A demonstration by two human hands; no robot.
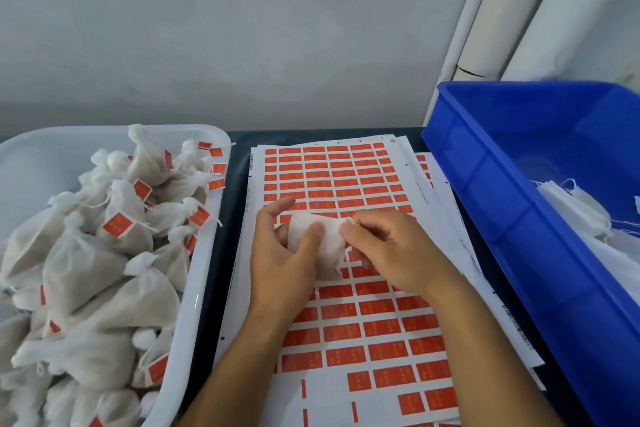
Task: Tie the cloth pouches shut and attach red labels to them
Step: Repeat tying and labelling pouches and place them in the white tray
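A small white cloth pouch (327, 246) is held above the sheet of red labels (349, 288). My left hand (280, 263) grips the pouch's left side, thumb across its front. My right hand (391, 250) pinches the pouch's top right corner, where thin white drawstrings (349, 220) show at the fingertips. The sheet lies flat on the dark table, with several labels gone from its lower left.
A white tub (204, 288) at the left is heaped with tied pouches bearing red labels (117, 225). A blue bin (519, 204) at the right holds loose white pouches (585, 211). More label sheets lie under the top one. White pipes stand at the back right against the wall.
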